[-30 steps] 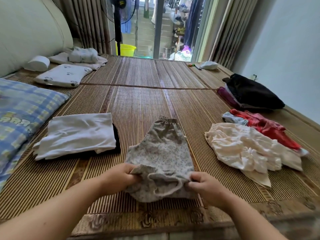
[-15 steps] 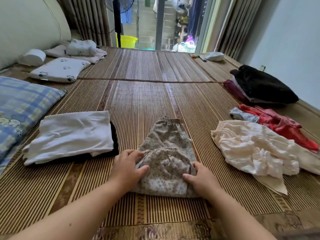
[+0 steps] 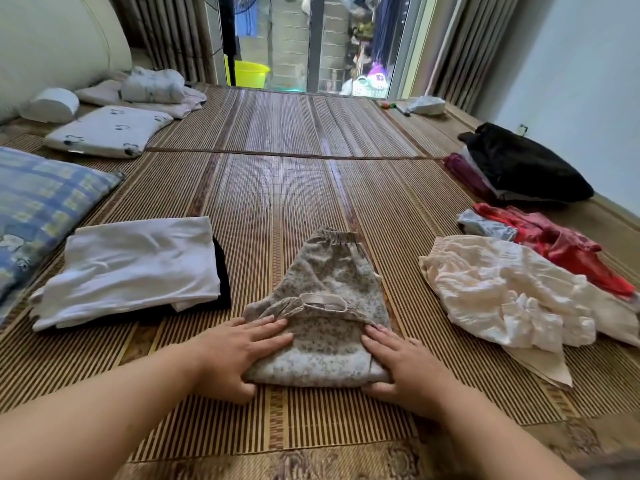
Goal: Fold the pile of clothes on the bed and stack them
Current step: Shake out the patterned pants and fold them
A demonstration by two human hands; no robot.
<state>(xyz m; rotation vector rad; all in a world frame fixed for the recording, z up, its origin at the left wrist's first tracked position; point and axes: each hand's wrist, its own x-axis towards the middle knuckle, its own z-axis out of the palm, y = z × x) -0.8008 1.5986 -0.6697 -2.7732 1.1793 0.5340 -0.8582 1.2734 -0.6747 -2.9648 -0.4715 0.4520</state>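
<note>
Left hand and right hand lie flat, no closed grip, pressing the floral shorts on the bed mat; thumbs perhaps tucked under. Shorts' long axis runs away; white folded stack sits left, nearer the left hand.

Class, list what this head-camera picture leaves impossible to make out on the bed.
Head view, black garment: covered by the folded white top, only an edge shows.
Head view, grey garment: partly covered by the red clothes.
Head view, small items near the far edge: too small to identify.
</note>
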